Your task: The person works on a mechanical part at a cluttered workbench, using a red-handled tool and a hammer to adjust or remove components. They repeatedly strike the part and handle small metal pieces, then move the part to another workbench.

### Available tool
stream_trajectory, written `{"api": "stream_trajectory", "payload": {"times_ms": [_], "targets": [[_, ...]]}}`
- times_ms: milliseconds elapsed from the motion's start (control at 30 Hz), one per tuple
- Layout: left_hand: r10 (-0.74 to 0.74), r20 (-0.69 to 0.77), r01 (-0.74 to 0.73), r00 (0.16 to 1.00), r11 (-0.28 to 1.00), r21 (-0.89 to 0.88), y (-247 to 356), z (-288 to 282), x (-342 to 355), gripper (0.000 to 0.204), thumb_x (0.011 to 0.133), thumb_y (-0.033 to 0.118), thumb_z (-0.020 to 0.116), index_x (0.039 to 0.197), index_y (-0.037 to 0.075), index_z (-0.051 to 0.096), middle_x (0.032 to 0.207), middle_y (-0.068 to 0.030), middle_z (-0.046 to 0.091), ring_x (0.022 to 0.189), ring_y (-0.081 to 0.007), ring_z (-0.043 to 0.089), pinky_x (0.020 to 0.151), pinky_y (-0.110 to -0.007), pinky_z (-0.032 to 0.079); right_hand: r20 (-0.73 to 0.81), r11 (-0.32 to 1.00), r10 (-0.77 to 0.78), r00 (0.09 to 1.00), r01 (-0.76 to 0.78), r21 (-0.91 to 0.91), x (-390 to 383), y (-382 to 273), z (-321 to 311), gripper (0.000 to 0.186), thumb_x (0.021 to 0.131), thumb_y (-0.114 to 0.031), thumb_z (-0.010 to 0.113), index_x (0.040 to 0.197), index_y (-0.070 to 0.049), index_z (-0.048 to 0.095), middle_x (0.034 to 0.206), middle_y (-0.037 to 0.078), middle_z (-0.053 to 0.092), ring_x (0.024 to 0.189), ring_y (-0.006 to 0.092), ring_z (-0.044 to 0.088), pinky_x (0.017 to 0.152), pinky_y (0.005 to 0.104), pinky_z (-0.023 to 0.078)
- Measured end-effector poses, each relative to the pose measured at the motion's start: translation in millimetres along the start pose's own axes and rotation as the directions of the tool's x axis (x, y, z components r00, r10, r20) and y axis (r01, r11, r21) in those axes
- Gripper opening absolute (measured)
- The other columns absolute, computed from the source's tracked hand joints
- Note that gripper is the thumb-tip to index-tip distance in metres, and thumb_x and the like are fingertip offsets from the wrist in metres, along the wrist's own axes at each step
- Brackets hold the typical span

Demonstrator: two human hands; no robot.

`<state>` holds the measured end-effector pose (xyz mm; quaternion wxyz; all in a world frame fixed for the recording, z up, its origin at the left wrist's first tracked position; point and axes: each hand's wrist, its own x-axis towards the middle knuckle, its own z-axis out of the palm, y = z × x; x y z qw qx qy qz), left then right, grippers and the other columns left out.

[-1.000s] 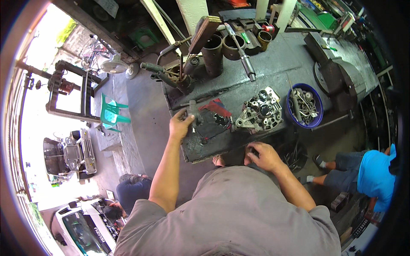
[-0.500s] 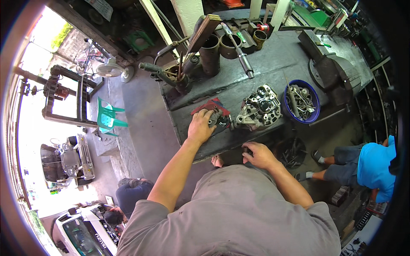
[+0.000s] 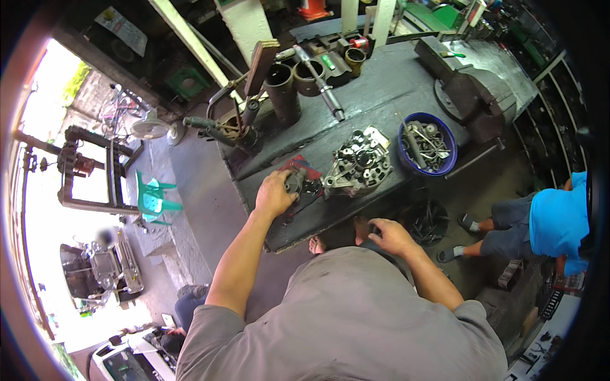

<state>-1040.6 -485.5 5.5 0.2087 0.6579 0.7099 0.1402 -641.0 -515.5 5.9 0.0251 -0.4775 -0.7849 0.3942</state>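
Observation:
At the left end of the workbench [image 3: 375,95], my left hand [image 3: 274,193] has its fingers wrapped round a small round grey metal part [image 3: 294,183]. Right by it lies a red cloth [image 3: 304,166] with dark, oily small parts [image 3: 311,187] on it. A bare cast engine housing [image 3: 361,162] with holes and studs sits just right of the cloth. My right hand [image 3: 393,237] hovers off the bench's near edge, in front of my body. Its fingers are curled around a small dark piece [image 3: 375,231] whose kind I cannot make out.
Right of the housing stands a blue basin [image 3: 429,145] of metal parts, with a large vise [image 3: 473,95] beyond. Metal cylinders [image 3: 281,92], a tool can [image 3: 244,136] and a steel rod tool [image 3: 321,86] occupy the far left. A person in blue [image 3: 558,219] is at the right.
My view has swung, so the bench things appear farther left. My left hand has drawn slightly left and toward me from the cloth, with the grey part in it. The right hand stays near my body.

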Motion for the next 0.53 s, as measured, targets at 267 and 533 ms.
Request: {"api": "stream_trajectory", "payload": {"times_ms": [267, 533], "targets": [[-0.343, -0.05, 0.209, 0.938, 0.675, -0.708, -47.1, -63.5, -15.4, 0.08, 0.082, 0.009, 0.094, 0.153, -0.003, 0.059, 0.119, -0.0192, 0.079, 0.104, -0.0194, 0.077, 0.092, -0.034, 0.061, 0.035, 0.993, -0.002, 0.999, -0.002, 0.119, 18.6, -15.7, 5.5, 0.037, 0.094, -0.02, 0.073, 0.125, 0.0, 0.074, 0.117, 0.023, 0.077, 0.106, 0.0425, 0.075, 0.094, 0.0491, 0.059], [-0.384, -0.025, 0.271, 0.923, 0.695, -0.666, -56.9, -57.2, -49.1, 0.086, 0.082, 0.01, 0.095, 0.157, -0.003, 0.055, 0.13, -0.015, 0.076, 0.114, -0.0209, 0.073, 0.102, -0.034, 0.058, -0.335, 0.948, -0.287, 0.897, 0.316, 0.033, 202.6, -108.4, 119.4, 0.033, 0.107, -0.02, 0.066, 0.138, -0.009, 0.065, 0.147, 0.024, 0.063, 0.138, 0.0432, 0.059, 0.114, 0.0498, 0.05]]}}
